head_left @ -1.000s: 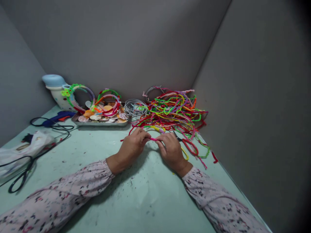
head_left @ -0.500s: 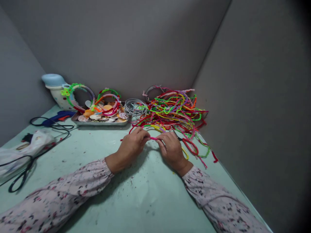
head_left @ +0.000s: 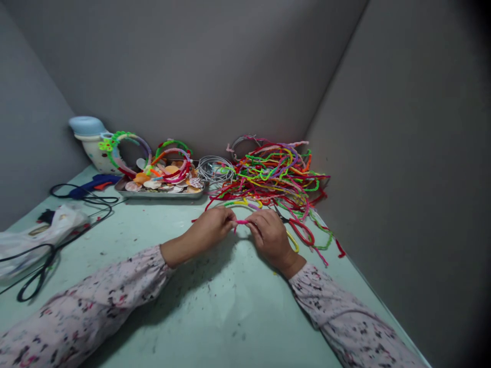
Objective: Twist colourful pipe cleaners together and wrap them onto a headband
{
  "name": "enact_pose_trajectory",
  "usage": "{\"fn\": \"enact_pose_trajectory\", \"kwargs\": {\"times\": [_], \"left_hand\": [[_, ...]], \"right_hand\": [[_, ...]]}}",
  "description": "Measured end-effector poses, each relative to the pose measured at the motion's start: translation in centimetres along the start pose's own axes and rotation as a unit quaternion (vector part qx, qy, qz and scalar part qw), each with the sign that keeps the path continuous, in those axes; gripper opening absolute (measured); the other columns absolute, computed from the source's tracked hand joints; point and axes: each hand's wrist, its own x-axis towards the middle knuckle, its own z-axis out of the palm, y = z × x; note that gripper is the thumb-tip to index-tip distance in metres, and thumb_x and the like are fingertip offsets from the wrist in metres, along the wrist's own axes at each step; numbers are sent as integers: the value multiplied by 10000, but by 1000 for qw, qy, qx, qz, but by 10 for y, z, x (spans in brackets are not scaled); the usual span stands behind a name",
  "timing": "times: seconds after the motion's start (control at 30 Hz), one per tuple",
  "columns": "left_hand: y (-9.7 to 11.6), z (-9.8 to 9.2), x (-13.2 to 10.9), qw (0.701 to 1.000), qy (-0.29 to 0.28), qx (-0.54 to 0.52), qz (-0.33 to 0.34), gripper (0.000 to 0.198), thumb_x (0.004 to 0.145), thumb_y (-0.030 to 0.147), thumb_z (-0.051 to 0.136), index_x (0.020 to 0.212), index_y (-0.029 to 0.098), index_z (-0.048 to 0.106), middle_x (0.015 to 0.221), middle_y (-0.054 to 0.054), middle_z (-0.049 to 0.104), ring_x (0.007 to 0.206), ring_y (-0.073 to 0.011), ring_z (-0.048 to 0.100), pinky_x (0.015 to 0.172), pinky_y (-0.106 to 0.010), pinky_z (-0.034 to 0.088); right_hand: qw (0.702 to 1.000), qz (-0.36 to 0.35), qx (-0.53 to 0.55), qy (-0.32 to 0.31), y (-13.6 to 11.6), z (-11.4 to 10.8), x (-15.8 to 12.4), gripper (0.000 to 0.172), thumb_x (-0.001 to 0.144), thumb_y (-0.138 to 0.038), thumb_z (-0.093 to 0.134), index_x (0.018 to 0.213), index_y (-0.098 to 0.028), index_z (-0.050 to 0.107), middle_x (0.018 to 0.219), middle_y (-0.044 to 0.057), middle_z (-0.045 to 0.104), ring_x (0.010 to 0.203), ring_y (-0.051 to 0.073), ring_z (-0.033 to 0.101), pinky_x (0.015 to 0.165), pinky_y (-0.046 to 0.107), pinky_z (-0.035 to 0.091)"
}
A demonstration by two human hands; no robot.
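A short stretch of pink fuzzy wire [head_left: 241,222] spans the small gap between my hands, with a little end hanging down beside the left fingertips. My left hand [head_left: 213,226] pinches it from the left. My right hand [head_left: 270,236] grips it from the right, fingers curled. Just behind the hands lies a curved piece [head_left: 245,204] with green, yellow and purple wrapping. Scissors with red handles [head_left: 301,231] rest right beside my right hand, and a yellow loop [head_left: 293,242] shows under that hand's edge.
Behind are a heap of coloured fuzzy wires [head_left: 276,168], a grey wire coil [head_left: 216,169] and a metal tray [head_left: 161,194] of shells with wrapped hoops. At left are a bottle [head_left: 94,145], a blue tool [head_left: 90,186], a black cable [head_left: 49,250] and a plastic bag [head_left: 63,222].
My left hand has shifted slightly down, and a short pink end now hangs below its fingertips. More of the curved wrapped piece shows behind the hands. The right hand has barely moved.
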Motion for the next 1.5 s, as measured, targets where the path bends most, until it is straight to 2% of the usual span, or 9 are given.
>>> {"fn": "enact_pose_trajectory", "kwargs": {"times": [0.2, 0.37, 0.77, 0.97, 1.17, 1.3, 1.37, 1.43, 1.5], "left_hand": [[2, -4, 1, 986, -56, -144, -69, 239, 824, 341, 496, 747, 141, 602, 484, 41, 490, 463, -105, 424, 487, -213, 296], [1, -6, 2, 975, -53, -202, -75, 298, 826, 430, 457, 727, 160, 536, 466, 47, 472, 450, -104, 425, 487, -212, 307], [-4, -5, 2, 980, -83, -158, -88, 356, 832, 463, 413, 633, 175, 478, 483, 30, 476, 473, -112, 414, 498, -240, 310], [-9, 2, 3, 959, -87, -250, -103, 331, 814, 419, 449, 598, 169, 466, 458, 36, 451, 431, -93, 376, 451, -228, 286], [1, -3, 2, 944, -75, -299, -115, 274, 827, 369, 465, 657, 156, 497, 441, 50, 439, 400, -81, 373, 428, -206, 278], [3, -6, 0, 981, -36, -186, -43, 161, 801, 215, 492, 880, 135, 608, 565, 27, 543, 485, -96, 452, 484, -203, 333], [-1, -3, -1, 995, 22, -93, 28, 260, 748, 98, 512, 976, 147, 627, 740, -7, 609, 578, -103, 506, 542, -210, 370], [-6, 2, 0, 994, 76, -30, 75, 303, 741, 53, 526, 1004, 162, 630, 910, -41, 619, 660, -109, 539, 610, -223, 404], [-11, 7, 0, 989, 103, -4, 104, 280, 770, 71, 558, 1024, 170, 621, 938, -45, 613, 663, -105, 535, 639, -231, 417]], "right_hand": [[1000, 7, 8, 7, 0, 0, 0, 118, 927, -218, 485, 953, -192, 598, 908, 72, 640, 917, 222, 531, 835, 387, 443], [1000, 13, 6, 16, 1, -1, 1, 107, 929, -227, 492, 945, -197, 593, 899, 66, 643, 894, 218, 537, 813, 377, 445], [1000, 7, 22, -7, 1, 0, 0, 119, 931, -220, 483, 968, -201, 595, 912, 61, 639, 934, 216, 535, 856, 389, 439], [1000, 6, 27, 2, 0, -1, 0, 123, 925, -224, 486, 965, -204, 601, 912, 67, 641, 934, 223, 547, 838, 391, 449], [999, 20, 43, 9, 0, -1, 1, 130, 931, -228, 474, 960, -202, 598, 901, 68, 641, 906, 216, 552, 823, 391, 452], [998, 35, 53, 29, 2, -1, 1, 113, 928, -214, 485, 958, -192, 592, 902, 70, 648, 883, 214, 548, 811, 383, 447], [997, 39, 59, 36, 2, -1, 2, 110, 927, -205, 488, 958, -181, 591, 898, 76, 648, 880, 213, 545, 810, 380, 447], [996, 40, 65, 39, 2, -1, 2, 109, 926, -204, 492, 961, -178, 592, 900, 75, 646, 879, 211, 541, 807, 378, 448], [996, 45, 70, 39, 1, -2, 2, 111, 927, -211, 492, 966, -187, 593, 906, 68, 646, 880, 207, 539, 802, 374, 449]]}}
